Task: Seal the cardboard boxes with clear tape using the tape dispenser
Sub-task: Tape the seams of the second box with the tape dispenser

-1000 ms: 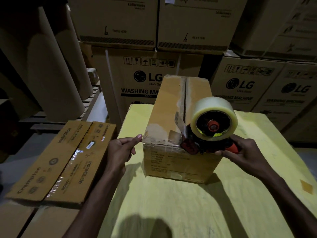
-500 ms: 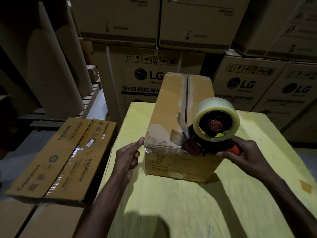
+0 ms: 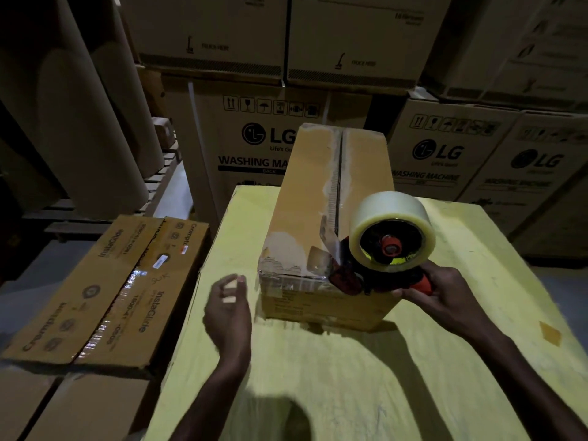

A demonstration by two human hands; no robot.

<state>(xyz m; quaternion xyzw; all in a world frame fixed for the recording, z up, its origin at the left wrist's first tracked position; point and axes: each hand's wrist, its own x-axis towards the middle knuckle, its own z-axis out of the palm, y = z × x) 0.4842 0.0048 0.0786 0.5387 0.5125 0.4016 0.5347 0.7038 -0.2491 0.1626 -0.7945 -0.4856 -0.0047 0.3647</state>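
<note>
A long cardboard box [image 3: 305, 198] lies on the yellow table [image 3: 350, 370], its top seam running away from me with old tape residue along it. My right hand [image 3: 436, 291] grips the orange handle of the tape dispenser [image 3: 381, 249], which carries a large clear tape roll [image 3: 393, 214] and rests at the box's near top edge on the seam. A loose tab of tape sticks up by the blade. My left hand [image 3: 227, 305] hovers blurred just left of the box, fingers loosely curled, holding nothing and not touching it.
A taped flat Crompton carton [image 3: 105, 294] lies on other cartons to the left of the table. Large LG washing machine boxes [image 3: 445, 154] are stacked behind. Brown cardboard rolls [image 3: 79, 122] lean at the far left on a pallet.
My left hand has come off the box's near left corner and dropped back toward me. The dispenser and right hand have stayed at the box's near edge.
</note>
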